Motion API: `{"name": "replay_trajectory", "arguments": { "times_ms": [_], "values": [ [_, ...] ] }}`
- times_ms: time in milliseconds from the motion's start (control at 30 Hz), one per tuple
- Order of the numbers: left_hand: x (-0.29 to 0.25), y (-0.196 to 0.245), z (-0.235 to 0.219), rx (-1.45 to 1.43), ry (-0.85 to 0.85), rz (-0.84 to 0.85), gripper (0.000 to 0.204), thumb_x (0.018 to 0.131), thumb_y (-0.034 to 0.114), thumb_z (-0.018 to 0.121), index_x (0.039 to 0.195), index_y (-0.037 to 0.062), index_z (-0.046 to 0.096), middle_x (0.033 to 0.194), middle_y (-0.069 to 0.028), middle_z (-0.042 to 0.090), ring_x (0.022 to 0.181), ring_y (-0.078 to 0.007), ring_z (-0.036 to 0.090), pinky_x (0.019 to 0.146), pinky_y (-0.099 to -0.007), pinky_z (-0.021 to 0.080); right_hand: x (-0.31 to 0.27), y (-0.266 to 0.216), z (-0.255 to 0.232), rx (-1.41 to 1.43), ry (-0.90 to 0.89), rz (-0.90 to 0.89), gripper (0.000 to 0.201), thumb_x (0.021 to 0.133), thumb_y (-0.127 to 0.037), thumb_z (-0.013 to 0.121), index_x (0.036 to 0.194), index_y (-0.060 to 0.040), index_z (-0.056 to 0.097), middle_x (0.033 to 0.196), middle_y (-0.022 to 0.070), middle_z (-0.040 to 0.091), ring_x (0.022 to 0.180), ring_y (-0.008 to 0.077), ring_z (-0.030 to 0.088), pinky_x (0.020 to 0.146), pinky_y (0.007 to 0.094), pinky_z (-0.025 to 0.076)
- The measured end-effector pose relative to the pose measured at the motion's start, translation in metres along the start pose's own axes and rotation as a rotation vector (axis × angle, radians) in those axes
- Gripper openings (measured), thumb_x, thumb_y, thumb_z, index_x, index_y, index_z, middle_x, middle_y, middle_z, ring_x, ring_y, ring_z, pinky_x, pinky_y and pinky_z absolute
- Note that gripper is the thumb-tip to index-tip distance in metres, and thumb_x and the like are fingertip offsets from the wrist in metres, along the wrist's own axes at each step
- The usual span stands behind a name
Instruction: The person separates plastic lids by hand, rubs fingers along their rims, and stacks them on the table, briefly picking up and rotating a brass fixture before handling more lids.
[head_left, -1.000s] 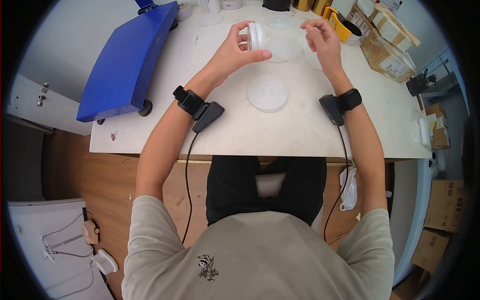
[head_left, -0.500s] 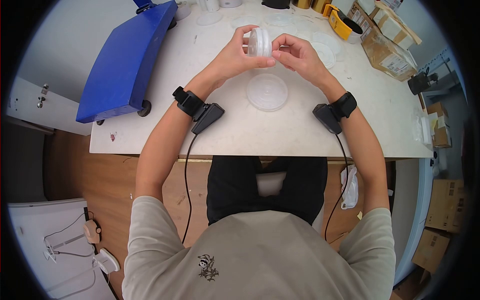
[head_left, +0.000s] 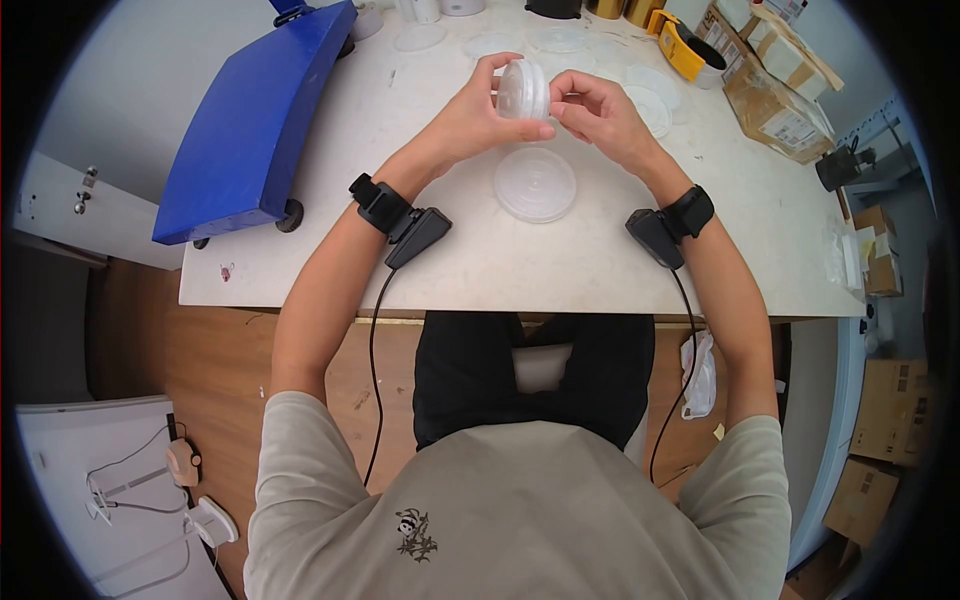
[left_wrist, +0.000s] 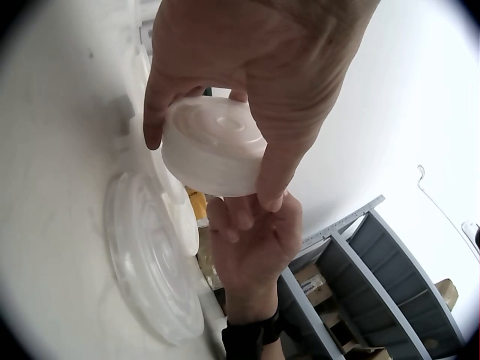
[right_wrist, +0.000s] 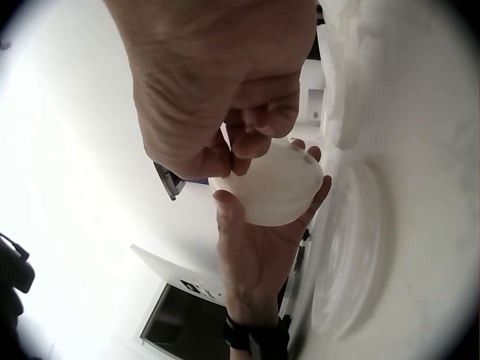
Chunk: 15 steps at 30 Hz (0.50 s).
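My left hand [head_left: 462, 118] grips a short stack of round translucent plastic lids [head_left: 513, 92] by its rim, fingers on the far side and thumb on the near side. The stack stands on edge above the white table, its ringed face turned left. From the right, my right hand [head_left: 606, 118] comes up to the other face. In the right wrist view its thumb and forefinger pinch at the edge of the lids [right_wrist: 277, 187], and the fingertips partly cover that edge. Below the hands a ringed round lid [head_left: 536, 187] lies flat on the table.
More clear round lids [head_left: 651, 108] lie at the back right, with others [head_left: 420, 39] along the back. A blue platform [head_left: 265, 120] on small wheels takes up the left side. Cardboard boxes [head_left: 775, 110] and a yellow-and-black object [head_left: 682, 50] stand at the right rear.
My right hand has come in from the right to the stack's face. The left hand has shifted slightly right and down with the stack, whose ringed face now shows more.
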<state>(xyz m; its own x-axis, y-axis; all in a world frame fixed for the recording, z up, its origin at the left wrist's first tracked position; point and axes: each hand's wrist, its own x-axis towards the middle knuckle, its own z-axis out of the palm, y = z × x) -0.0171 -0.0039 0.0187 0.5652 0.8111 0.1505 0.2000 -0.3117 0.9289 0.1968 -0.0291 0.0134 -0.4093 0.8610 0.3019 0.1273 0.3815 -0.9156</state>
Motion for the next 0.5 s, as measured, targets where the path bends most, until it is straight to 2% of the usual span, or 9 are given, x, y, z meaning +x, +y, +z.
{"name": "replay_trajectory", "arguments": {
  "times_ms": [200, 300, 367, 500],
  "values": [
    [0.0, -0.001, 0.0, 0.014, 0.014, -0.003, 0.106, 0.066, 0.034, 0.088, 0.147, 0.0047, 0.026, 0.134, -0.0235, 0.047, 0.123, -0.0305, 0.05, 0.102, -0.0413, 0.044, 0.001, 0.0, 0.001, -0.023, 0.024, 0.01, 0.008, 0.091, -0.011, 0.06, 0.094, -0.0042, 0.061, 0.081, -0.0062, 0.056, 0.071, 0.0002, 0.049, 0.06, 0.0183, 0.038],
    [0.0, -0.002, 0.0, 0.036, 0.034, 0.035, 0.106, 0.065, 0.035, 0.089, 0.146, 0.0058, 0.027, 0.133, -0.0236, 0.047, 0.123, -0.0318, 0.051, 0.101, -0.0417, 0.046, 0.003, 0.011, 0.002, -0.039, 0.047, -0.019, 0.009, 0.09, -0.012, 0.06, 0.094, -0.004, 0.061, 0.081, -0.006, 0.056, 0.069, 0.0001, 0.049, 0.059, 0.0187, 0.038],
    [0.003, -0.007, -0.001, 0.116, 0.065, 0.123, 0.106, 0.065, 0.036, 0.089, 0.146, 0.0068, 0.027, 0.132, -0.0236, 0.047, 0.122, -0.0333, 0.051, 0.098, -0.0422, 0.048, 0.004, 0.014, 0.002, -0.057, 0.06, -0.048, 0.009, 0.09, -0.012, 0.061, 0.094, -0.0039, 0.061, 0.081, -0.0058, 0.056, 0.069, 0.0001, 0.049, 0.059, 0.0189, 0.038],
    [0.005, -0.011, -0.001, 0.149, 0.067, 0.139, 0.105, 0.065, 0.037, 0.089, 0.145, 0.0074, 0.028, 0.132, -0.0237, 0.047, 0.122, -0.0344, 0.051, 0.096, -0.0425, 0.049, 0.003, 0.013, 0.0, -0.104, 0.047, -0.02, 0.009, 0.09, -0.012, 0.059, 0.092, -0.0039, 0.059, 0.079, -0.0059, 0.055, 0.067, 0.0005, 0.046, 0.059, 0.0192, 0.037]
  ]
}}
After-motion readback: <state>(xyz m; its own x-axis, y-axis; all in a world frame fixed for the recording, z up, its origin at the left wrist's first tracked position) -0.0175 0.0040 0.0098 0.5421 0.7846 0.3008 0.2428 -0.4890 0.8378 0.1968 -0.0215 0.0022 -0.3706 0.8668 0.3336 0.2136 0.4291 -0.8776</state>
